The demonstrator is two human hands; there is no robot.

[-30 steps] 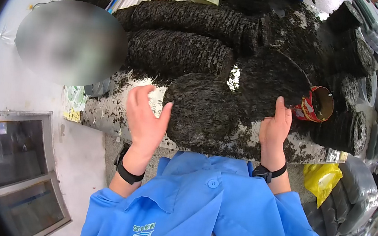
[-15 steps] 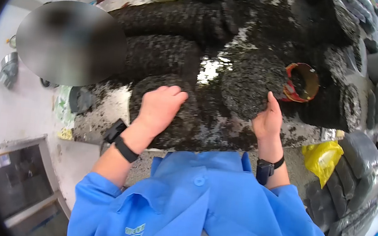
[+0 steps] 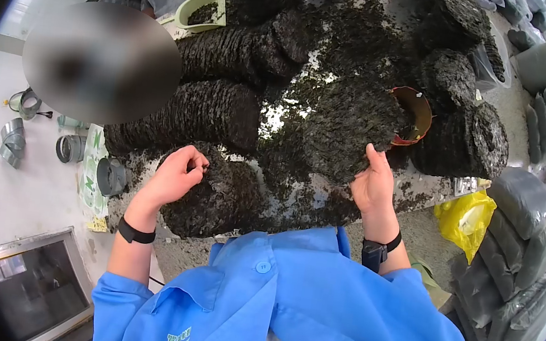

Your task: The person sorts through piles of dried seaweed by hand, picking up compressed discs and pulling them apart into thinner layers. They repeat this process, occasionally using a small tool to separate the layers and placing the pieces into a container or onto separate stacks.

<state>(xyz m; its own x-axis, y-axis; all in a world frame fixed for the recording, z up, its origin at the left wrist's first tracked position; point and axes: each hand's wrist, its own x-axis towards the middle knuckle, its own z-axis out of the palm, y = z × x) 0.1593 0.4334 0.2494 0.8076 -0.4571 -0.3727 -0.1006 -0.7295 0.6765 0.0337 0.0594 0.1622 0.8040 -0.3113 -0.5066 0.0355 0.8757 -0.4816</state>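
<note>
A dark, flat, round cake of dried seaweed (image 3: 346, 128) is in my right hand (image 3: 374, 186), gripped at its lower right edge with the thumb on top. The cake is held over the table and partly covers a round red-rimmed container (image 3: 418, 119). My left hand (image 3: 180, 174) is closed, fingers curled against the thumb, at the top left of a near pile of seaweed cakes (image 3: 218, 201). Whatever lies between its fingertips is too small or hidden to make out.
Rows of stacked seaweed cakes (image 3: 188, 112) lie at left and others (image 3: 464, 143) at right. Loose flakes cover the table. A pale green scoop (image 3: 219, 12) holds flakes at the back. Tape-like grey rings (image 3: 111, 176) stand left; a yellow bag (image 3: 468, 222) and wrapped grey bundles are right.
My left hand has moved left and nearer to me, off the middle of the near pile. My right hand keeps its hold on the seaweed cake. The view has shifted.
</note>
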